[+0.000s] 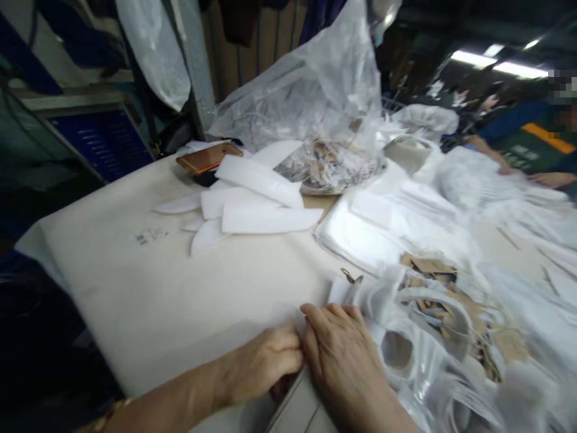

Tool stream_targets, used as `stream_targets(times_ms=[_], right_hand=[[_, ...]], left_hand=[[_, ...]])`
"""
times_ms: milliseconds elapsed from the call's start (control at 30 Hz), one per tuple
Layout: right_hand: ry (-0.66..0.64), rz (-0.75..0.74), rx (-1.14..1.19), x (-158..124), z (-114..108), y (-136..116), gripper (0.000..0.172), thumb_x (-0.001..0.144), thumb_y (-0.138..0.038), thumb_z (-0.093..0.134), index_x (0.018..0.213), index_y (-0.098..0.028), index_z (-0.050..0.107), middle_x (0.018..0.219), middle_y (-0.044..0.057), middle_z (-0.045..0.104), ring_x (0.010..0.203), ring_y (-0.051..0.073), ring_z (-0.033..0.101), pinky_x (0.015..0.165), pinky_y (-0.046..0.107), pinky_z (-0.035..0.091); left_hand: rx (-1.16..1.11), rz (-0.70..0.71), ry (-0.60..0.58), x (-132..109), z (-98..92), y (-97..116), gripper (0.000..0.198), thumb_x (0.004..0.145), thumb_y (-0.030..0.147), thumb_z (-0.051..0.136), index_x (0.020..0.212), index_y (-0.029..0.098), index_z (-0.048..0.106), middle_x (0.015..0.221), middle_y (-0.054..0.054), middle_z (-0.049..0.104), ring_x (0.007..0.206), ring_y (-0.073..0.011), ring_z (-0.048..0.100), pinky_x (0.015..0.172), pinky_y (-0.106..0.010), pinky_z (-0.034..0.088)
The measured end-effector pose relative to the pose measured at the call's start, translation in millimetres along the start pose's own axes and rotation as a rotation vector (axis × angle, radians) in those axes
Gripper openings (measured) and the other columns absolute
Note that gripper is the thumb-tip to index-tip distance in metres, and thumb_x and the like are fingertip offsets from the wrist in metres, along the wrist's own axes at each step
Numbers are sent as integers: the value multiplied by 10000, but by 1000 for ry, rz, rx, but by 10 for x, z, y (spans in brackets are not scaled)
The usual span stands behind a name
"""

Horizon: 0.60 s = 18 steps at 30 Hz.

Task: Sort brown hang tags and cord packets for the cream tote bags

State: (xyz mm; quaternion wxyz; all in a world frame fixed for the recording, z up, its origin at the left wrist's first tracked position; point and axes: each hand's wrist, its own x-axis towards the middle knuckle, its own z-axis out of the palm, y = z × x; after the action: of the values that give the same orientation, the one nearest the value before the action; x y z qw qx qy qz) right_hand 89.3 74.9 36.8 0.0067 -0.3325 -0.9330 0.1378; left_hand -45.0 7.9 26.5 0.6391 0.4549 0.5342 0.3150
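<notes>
Close together at the near edge of the table are both my hands. My left hand (265, 365) is closed, its fingers curled in beside the right thumb; what it grips is hidden, though a small dark reddish patch shows beneath it. My right hand (340, 352) lies over a pale flat piece (300, 406) with dark lines, its fingers bent down and pressed together, the tips out of sight. Just beyond the right fingers is a small brass-coloured metal object (350, 276), perhaps scissor handles or a clip, beside white material.
White curved foam-like pieces (273, 221) lie ahead near an orange-brown phone-like object (210, 158). Behind them stands a clear plastic bag (306, 90). To the right are stacked white sheets (383, 222), brown tags (433, 264) and clear rolls (399, 349). Another person's hands (552, 179) are at far right.
</notes>
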Motion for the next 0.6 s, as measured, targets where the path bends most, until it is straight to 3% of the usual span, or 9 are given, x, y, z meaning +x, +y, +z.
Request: stream_targets(times_ms=[67, 133, 200, 367, 433, 500, 567, 600], right_hand=[[28, 26, -31, 5, -2, -28, 208, 874, -122, 393, 909, -205, 580, 777, 28, 647, 800, 209, 557, 788, 361, 308], [59, 41, -43, 23, 8, -43, 207, 891, -145, 376, 848, -202, 570, 741, 32, 644, 766, 205, 569, 781, 357, 333], [96, 52, -51, 68, 18, -58, 200, 886, -153, 388, 816, -193, 570, 727, 43, 651, 744, 202, 588, 775, 352, 363], [184, 8, -70, 4, -125, -99, 135, 841, -160, 472, 829, -168, 606, 761, 53, 676, 778, 190, 620, 823, 333, 426], [272, -23, -57, -308, -200, -50, 168, 848, -168, 486, 964, -189, 605, 939, 42, 682, 972, 180, 595, 986, 348, 361], [476, 40, -38, -799, -182, 88, 298, 867, -172, 465, 1150, -223, 542, 1164, 38, 622, 1191, 183, 481, 1110, 405, 220], [724, 279, -49, -1340, -44, 292, 379, 890, -254, 430, 1264, -206, 473, 1302, 88, 539, 1260, 227, 430, 1079, 442, 295], [776, 442, -14, -1576, 56, 395, 425, 885, -339, 440, 1275, -175, 465, 1318, 126, 521, 1243, 250, 454, 1040, 443, 359]], left_hand=[[136, -45, 108, -79, 40, 10, 195, 769, 356, 483, 842, 179, 516, 863, -34, 582, 831, -198, 571, 735, -293, 470], [280, -6, 214, -64, 119, -21, 484, 622, 310, 662, 1056, 176, 494, 1097, -71, 578, 1054, -242, 524, 915, -320, 414], [330, 28, 261, 44, 199, -83, 715, 541, 261, 710, 1192, 168, 430, 1211, -97, 549, 1148, -266, 485, 982, -328, 371], [437, 21, 319, 326, 223, -187, 631, 518, 301, 687, 1108, 152, 522, 1019, -100, 667, 1022, -324, 587, 843, -347, 459], [397, 54, 269, 315, 190, -171, 533, 542, 341, 665, 1033, 159, 564, 977, -79, 687, 998, -320, 600, 821, -346, 468], [243, 104, 164, 259, 170, -141, 517, 577, 428, 650, 1006, 148, 576, 985, -74, 692, 974, -304, 612, 808, -346, 481], [76, 95, 80, 215, 174, -111, 592, 562, 476, 664, 1032, 131, 565, 1000, -89, 693, 956, -300, 624, 794, -352, 497], [35, 69, 74, 209, 186, -94, 617, 539, 480, 682, 1030, 125, 564, 993, -100, 696, 949, -303, 630, 788, -356, 502]])
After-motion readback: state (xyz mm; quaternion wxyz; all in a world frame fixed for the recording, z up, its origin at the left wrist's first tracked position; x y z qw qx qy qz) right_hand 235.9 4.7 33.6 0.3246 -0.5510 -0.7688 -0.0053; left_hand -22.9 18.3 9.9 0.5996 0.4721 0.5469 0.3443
